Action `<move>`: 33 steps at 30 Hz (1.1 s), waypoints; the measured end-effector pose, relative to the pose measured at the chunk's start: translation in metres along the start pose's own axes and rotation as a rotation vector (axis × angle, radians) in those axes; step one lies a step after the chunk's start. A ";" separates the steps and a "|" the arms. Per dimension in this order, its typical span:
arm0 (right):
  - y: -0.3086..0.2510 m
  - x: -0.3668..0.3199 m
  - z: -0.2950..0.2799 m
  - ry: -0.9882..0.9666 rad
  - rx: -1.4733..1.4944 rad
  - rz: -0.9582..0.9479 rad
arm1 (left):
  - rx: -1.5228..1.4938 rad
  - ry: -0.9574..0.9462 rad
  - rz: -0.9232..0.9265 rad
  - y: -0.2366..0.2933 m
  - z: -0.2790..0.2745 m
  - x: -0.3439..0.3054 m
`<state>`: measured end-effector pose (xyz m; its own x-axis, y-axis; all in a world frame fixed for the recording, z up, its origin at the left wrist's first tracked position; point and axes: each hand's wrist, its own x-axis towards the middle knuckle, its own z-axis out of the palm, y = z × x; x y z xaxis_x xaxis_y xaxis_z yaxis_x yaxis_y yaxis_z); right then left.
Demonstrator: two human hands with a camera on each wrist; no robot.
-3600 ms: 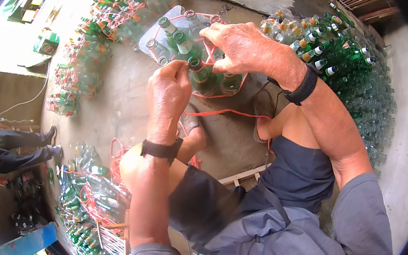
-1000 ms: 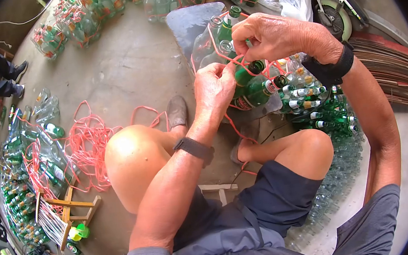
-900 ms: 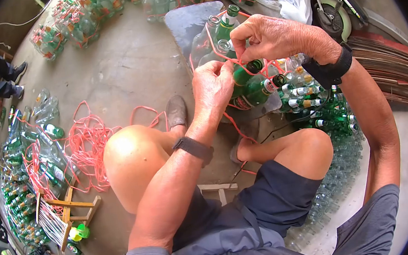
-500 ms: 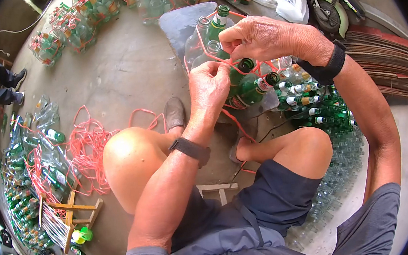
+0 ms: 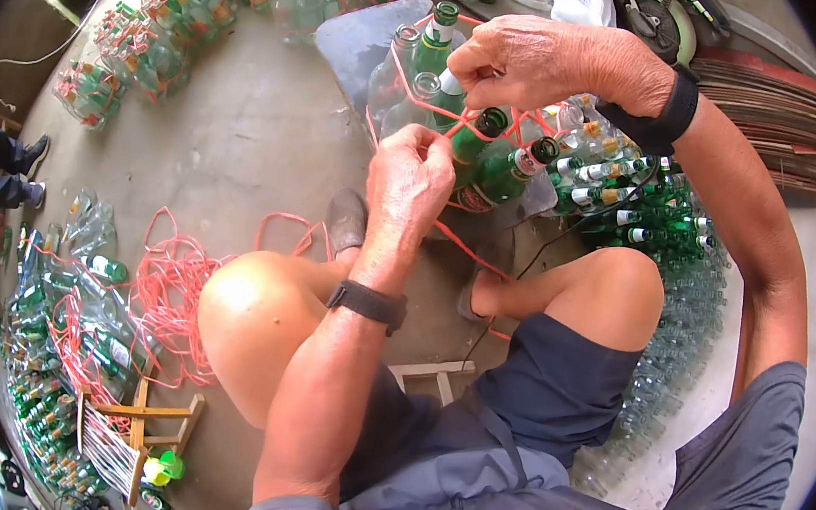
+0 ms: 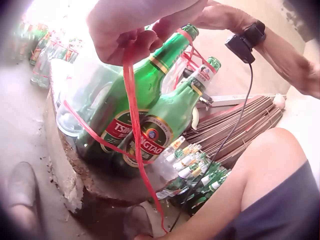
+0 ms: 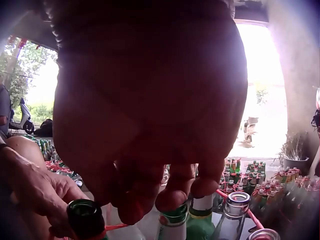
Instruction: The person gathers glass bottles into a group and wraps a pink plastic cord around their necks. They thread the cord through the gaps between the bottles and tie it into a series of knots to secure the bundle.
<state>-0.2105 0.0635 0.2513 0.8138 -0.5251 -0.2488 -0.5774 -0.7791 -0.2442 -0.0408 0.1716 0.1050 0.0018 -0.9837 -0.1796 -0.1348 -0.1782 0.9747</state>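
Several green and clear glass beer bottles stand bunched on a grey slab (image 5: pixel 344 46), with red plastic twine (image 5: pixel 460 241) around their bodies and across their necks. Two green bottles (image 6: pixel 150 135) with Tsingtao labels face me in the left wrist view. My left hand (image 5: pixel 409 179) pinches the twine beside the near bottle necks, and a long tail hangs from it toward the floor. Over the bottle tops, my right hand (image 5: pixel 557 57) has its fingers curled and its thumb and fingertips pinching the twine. In the right wrist view its palm hides most of the bunch.
Loose twine (image 5: pixel 171 292) lies heaped on the floor at left, beside a small wooden stool (image 5: pixel 150 415) and many bottles. Tied bottle bundles (image 5: pixel 144 58) line the back. At right are rows of bottles (image 5: pixel 626 220), stacked boards (image 5: pixel 765 119) and a wheel (image 5: pixel 664 24).
Since the earliest frame, the head view has turned and my hands have come together on the twine. Within the last half second, my right hand has lifted slightly and my left hand has drawn back left.
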 end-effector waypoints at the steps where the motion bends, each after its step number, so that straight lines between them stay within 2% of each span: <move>1: 0.001 -0.001 0.001 -0.007 0.039 0.018 | 0.039 0.053 0.025 -0.001 -0.003 0.004; 6: 0.002 -0.004 0.006 0.036 0.235 0.005 | 0.176 0.200 0.162 0.021 -0.022 0.015; 8: 0.002 -0.002 0.005 0.046 0.273 0.000 | 0.177 0.189 0.164 0.032 -0.024 0.011; 10: 0.002 0.000 0.006 0.113 0.028 0.002 | 0.267 0.136 0.131 0.038 -0.021 0.004; 11: 0.002 -0.001 0.005 0.114 0.027 0.003 | 0.266 0.136 0.133 0.033 -0.020 0.004; 13: 0.003 -0.004 0.002 0.049 -0.027 0.049 | 0.273 -0.014 0.009 0.022 -0.017 0.005; 17: 0.000 -0.004 -0.006 0.030 -0.083 0.088 | 0.272 0.040 0.033 0.019 -0.008 0.005; 20: -0.004 -0.002 -0.017 -0.057 -0.178 0.156 | 0.162 0.036 0.046 0.020 -0.006 0.008; 22: -0.003 -0.006 -0.022 -0.061 -0.017 0.172 | 0.075 0.051 0.047 0.023 -0.005 0.008; 28: 0.013 -0.003 -0.023 -0.029 0.019 0.210 | -0.108 0.027 0.069 0.015 0.007 0.010; 33: 0.014 -0.006 -0.021 -0.022 -0.058 0.243 | -0.037 0.026 0.056 0.021 0.008 0.005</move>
<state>-0.2219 0.0479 0.2693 0.6494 -0.6924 -0.3144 -0.7508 -0.6493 -0.1208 -0.0517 0.1634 0.1232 0.0207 -0.9924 -0.1215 -0.0988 -0.1229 0.9875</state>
